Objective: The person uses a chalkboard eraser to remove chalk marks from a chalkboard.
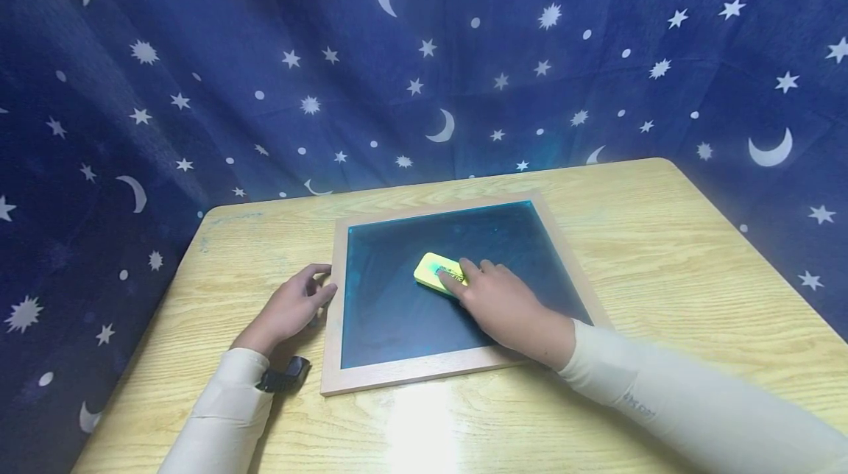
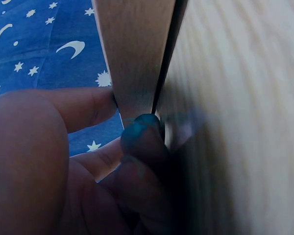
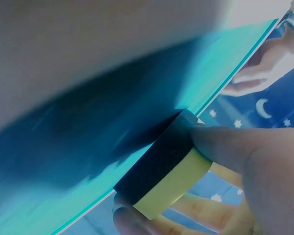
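Observation:
A chalkboard (image 1: 397,319) with a dark face and a light wooden frame lies on the wooden table. My right hand (image 1: 500,305) grips a yellow board eraser (image 1: 433,268) near the middle of the dark face. In the right wrist view, the eraser's black felt (image 3: 159,156) faces the board, between the thumb on one side and fingers on the other. At the frame's left side, my left hand (image 1: 294,305) holds the edge with bent fingers and thumb. Blue dust coats one fingertip (image 2: 137,129) there, close to the frame's lower edge in the left wrist view.
The table (image 1: 669,260) extends beyond the board on both sides. Faint blue smudges (image 1: 232,220) mark its far left corner. Behind it hangs a dark blue curtain (image 1: 358,76) with moons and stars. A black strap (image 1: 285,377) is on the left wrist.

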Demonstrator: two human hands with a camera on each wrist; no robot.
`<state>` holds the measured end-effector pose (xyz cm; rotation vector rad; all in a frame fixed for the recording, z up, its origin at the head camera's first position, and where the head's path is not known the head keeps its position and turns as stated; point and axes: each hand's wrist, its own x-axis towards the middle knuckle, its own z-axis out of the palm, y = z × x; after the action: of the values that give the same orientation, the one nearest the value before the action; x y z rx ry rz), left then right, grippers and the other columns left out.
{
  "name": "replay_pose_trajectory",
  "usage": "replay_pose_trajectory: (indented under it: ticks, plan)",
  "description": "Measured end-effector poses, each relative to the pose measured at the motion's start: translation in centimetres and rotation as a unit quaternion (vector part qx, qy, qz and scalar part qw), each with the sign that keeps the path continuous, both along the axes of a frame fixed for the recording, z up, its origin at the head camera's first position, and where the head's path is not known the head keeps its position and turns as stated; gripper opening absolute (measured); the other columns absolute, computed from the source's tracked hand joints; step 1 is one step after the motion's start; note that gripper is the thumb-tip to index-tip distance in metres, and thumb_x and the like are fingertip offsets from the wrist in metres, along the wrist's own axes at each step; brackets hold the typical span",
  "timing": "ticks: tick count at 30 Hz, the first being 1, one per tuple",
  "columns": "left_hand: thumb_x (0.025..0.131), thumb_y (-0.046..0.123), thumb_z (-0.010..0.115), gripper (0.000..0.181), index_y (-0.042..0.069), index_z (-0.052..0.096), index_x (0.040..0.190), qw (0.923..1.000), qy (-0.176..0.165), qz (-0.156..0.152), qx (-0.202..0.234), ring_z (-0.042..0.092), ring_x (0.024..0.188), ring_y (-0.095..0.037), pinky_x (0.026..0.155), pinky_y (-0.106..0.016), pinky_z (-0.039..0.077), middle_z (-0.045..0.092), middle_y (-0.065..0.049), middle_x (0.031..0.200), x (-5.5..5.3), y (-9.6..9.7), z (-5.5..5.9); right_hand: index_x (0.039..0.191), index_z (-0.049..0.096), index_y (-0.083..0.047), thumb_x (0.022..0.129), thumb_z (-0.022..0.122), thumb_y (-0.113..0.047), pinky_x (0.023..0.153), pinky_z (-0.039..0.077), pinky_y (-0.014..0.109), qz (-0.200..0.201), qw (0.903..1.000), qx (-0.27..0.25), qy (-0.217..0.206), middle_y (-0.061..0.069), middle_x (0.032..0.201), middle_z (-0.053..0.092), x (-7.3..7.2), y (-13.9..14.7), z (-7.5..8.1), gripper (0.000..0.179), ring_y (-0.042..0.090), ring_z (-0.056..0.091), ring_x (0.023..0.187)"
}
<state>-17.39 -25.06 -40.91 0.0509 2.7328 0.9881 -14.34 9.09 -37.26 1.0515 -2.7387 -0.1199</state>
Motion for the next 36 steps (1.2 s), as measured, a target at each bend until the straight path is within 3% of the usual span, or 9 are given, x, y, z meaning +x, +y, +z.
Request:
replay_pose_trajectory:
  ticks: [17, 27, 36]
  plan:
    - [0.104, 0.04, 0.052, 0.06, 0.004, 0.039, 0.149, 1.0, -0.001, -0.001, 0.001, 0.055, 0.069, -0.018, 0.059, -0.032, 0.047, 0.058, -0.01, 0.097, 0.0, 0.0, 0.0, 0.14, 0.056, -0.02, 0.088, 0.073, -0.006, 0.082, 0.058, 0.042, 0.056, 0.9975, 0.034, -0.026, 0.014, 0.131, 0.062, 3.6, -2.8, 0.5, 0.056, 0.029, 0.067, 0.097]
    - [0.104, 0.039, 0.052, 0.059, 0.004, 0.039, 0.149, 1.0, 0.0, 0.0, -0.003, 0.055, 0.07, -0.017, 0.061, -0.032, 0.047, 0.059, -0.01, 0.098, 0.0, 0.1, 0.1, 0.142, 0.055, -0.023, 0.086, 0.075, -0.006, 0.08, 0.057, 0.04, 0.055, 0.9975, 0.041, -0.018, 0.012, 0.13, 0.062, 3.1, -2.5, 0.3, 0.062, 0.027, 0.066, 0.095]
    - [0.104, 0.038, 0.053, 0.058, 0.004, 0.039, 0.149, 1.0, -0.003, 0.003, 0.0, 0.056, 0.069, -0.018, 0.06, -0.032, 0.048, 0.059, -0.011, 0.099, 0.1, 0.2, 0.2, 0.143, 0.055, -0.022, 0.093, 0.067, -0.004, 0.082, 0.058, 0.046, 0.033, 0.9987, 0.013, -0.037, 0.017, 0.13, 0.061, 1.8, -1.7, 0.0, 0.055, 0.034, 0.066, 0.101]
